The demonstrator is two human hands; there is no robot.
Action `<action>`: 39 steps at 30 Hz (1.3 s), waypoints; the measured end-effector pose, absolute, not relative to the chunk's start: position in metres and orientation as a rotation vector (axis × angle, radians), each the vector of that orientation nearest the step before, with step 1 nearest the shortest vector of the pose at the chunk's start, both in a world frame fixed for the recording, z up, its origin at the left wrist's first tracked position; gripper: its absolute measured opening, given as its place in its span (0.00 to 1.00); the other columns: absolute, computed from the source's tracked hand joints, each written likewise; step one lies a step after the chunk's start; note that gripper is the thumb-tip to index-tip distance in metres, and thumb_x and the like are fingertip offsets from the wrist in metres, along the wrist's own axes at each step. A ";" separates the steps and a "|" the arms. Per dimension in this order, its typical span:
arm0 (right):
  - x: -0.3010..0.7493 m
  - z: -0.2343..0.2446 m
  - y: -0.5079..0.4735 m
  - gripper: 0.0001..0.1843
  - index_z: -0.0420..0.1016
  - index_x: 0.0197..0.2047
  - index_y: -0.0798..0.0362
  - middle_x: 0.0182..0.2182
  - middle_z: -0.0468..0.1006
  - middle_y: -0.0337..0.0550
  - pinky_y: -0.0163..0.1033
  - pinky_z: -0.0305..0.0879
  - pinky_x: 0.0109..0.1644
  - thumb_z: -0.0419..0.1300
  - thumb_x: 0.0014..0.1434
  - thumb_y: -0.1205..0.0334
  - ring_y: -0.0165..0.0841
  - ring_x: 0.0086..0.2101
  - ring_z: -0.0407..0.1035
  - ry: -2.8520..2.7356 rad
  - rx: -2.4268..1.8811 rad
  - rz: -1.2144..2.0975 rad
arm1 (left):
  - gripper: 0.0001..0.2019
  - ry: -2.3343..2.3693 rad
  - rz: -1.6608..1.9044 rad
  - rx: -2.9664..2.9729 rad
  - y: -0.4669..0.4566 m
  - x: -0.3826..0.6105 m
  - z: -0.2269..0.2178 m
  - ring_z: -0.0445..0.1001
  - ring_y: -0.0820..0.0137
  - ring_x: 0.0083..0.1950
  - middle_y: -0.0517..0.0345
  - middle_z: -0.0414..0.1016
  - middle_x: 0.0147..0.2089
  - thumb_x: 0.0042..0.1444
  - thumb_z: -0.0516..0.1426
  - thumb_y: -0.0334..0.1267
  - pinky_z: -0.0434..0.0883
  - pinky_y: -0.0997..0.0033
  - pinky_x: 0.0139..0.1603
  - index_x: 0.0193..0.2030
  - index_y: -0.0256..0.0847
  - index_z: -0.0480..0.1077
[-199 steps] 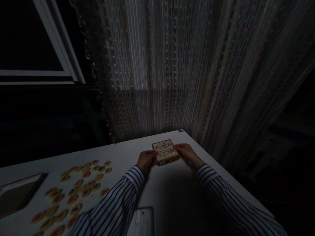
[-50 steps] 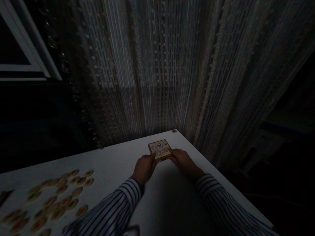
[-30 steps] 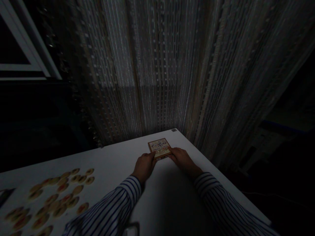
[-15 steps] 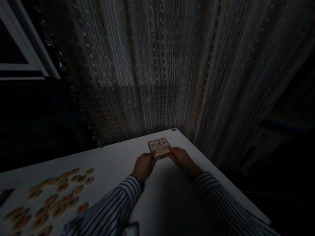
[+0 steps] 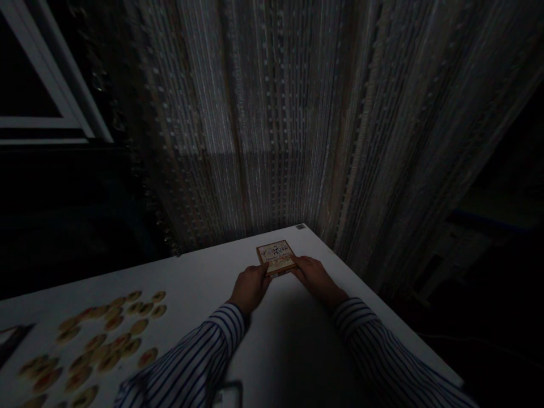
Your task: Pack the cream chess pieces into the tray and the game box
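A flat square box (image 5: 277, 255) with a printed lid and brown edges is at the far end of the white table, between both hands. My left hand (image 5: 250, 288) grips its near left corner, thumb on top. My right hand (image 5: 315, 276) grips the near right side, thumb likewise over the lid. The fingers beneath are mostly hidden. Whether the box rests on the table or is slightly raised, I cannot tell. To the left lie several round wooden discs (image 5: 121, 341), some with red or dark markings, scattered in a loose group.
The white table (image 5: 204, 272) ends at a hanging curtain (image 5: 272, 124). A small dark square mark (image 5: 300, 226) sits at its far corner. A dark-framed object (image 5: 12, 340) lies at the left edge, and a grey-rimmed item (image 5: 227, 395) at the near edge.
The view has shifted slightly, so the table and discs appear a little further right and lower. Both hands keep their hold on the box.
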State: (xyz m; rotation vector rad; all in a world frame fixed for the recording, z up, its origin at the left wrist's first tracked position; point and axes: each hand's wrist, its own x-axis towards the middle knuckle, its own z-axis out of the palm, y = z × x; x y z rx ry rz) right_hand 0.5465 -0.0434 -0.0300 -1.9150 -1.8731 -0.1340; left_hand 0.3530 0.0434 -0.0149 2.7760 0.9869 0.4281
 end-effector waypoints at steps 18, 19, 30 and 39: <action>0.550 -0.020 -0.076 0.31 0.48 0.62 0.57 0.59 0.56 0.51 0.44 0.48 0.59 0.49 0.57 0.56 0.36 0.56 0.52 -1.718 -1.943 0.053 | 0.23 0.918 0.521 2.410 0.027 0.302 0.018 0.67 0.64 0.53 0.48 0.69 0.52 0.51 0.51 0.45 0.62 0.69 0.54 0.51 0.35 0.65; 0.547 -0.017 -0.079 0.31 0.49 0.62 0.57 0.58 0.56 0.50 0.44 0.48 0.59 0.49 0.57 0.56 0.36 0.56 0.52 -1.699 -1.940 0.043 | 0.22 0.919 0.529 2.401 0.025 0.298 0.020 0.67 0.64 0.53 0.48 0.70 0.52 0.51 0.51 0.45 0.62 0.68 0.54 0.51 0.35 0.66; 0.491 0.015 -0.093 0.26 0.58 0.58 0.56 0.53 0.65 0.50 0.45 0.54 0.56 0.50 0.57 0.58 0.37 0.52 0.59 -1.757 -1.779 0.035 | 0.18 0.964 0.766 2.205 -0.001 0.237 0.051 0.72 0.66 0.46 0.53 0.75 0.44 0.52 0.50 0.46 0.66 0.68 0.50 0.43 0.37 0.71; 0.432 0.038 -0.094 0.23 0.61 0.55 0.54 0.50 0.68 0.49 0.44 0.56 0.53 0.49 0.57 0.56 0.38 0.50 0.62 -1.864 -1.669 0.114 | 0.17 1.124 0.920 2.118 -0.018 0.173 0.057 0.72 0.66 0.45 0.53 0.75 0.43 0.51 0.50 0.45 0.67 0.65 0.49 0.41 0.37 0.72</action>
